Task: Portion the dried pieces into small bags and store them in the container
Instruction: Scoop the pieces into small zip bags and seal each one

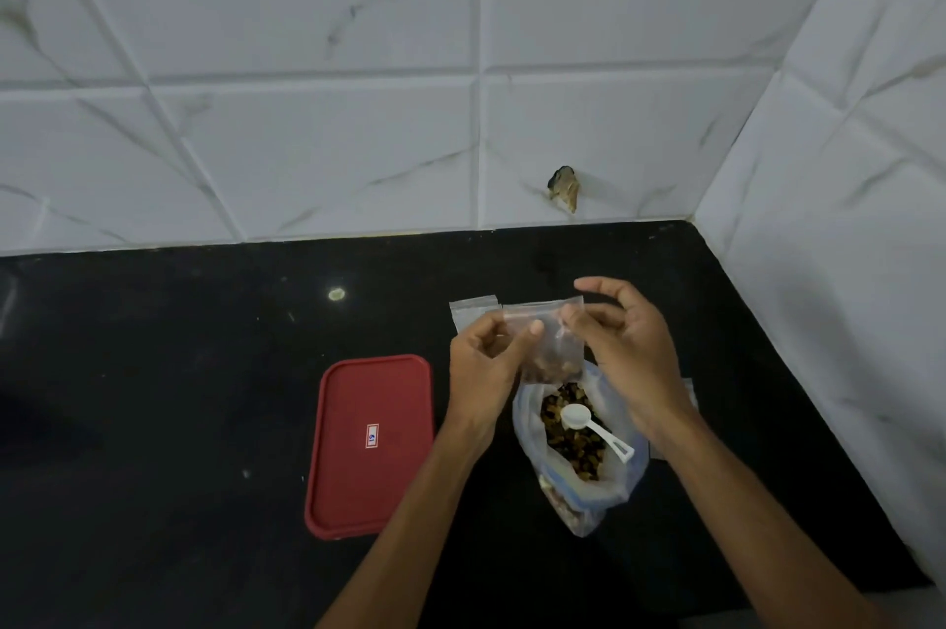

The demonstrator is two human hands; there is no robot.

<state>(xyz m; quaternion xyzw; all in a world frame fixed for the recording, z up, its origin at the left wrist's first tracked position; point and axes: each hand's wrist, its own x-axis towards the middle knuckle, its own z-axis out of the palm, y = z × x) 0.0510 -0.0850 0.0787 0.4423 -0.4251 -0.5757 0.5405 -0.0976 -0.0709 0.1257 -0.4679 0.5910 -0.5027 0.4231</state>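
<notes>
Both hands hold a small zip bag of dried pieces over the black countertop: the left hand pinches its left edge, the right hand its top seal. Below, a white scoop lies in the open bulk bag; a red lid lies to the left.

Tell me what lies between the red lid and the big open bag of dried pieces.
Head view: only the forearm of the left hand crosses that gap, over bare black counter between red lid and big bag.
</notes>
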